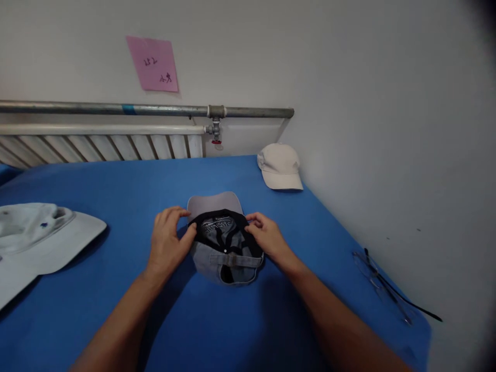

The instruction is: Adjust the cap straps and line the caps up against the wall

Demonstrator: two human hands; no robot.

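Grey cap sits mid-counter, between the two hands, opening up, brim pointing away from the person. Black sweatband, raised lettering inside the front panel, back strap with buckle toward the person.

Left hand: gripping the left edge by the brim corner, thumb on the sweatband, fingers outside. Right hand: pinching the right rim, thumb and fingers on the band. Both grasping the same cap.

Around it: white caps at far left, two brims showing, cut off by the view edge. Cream cap in the back right corner, brim toward the person. Glasses on the right edge by the wall, arms unfolded. Behind: radiator, metal pipe, valve with red handle, pink note on the wall, handwritten.
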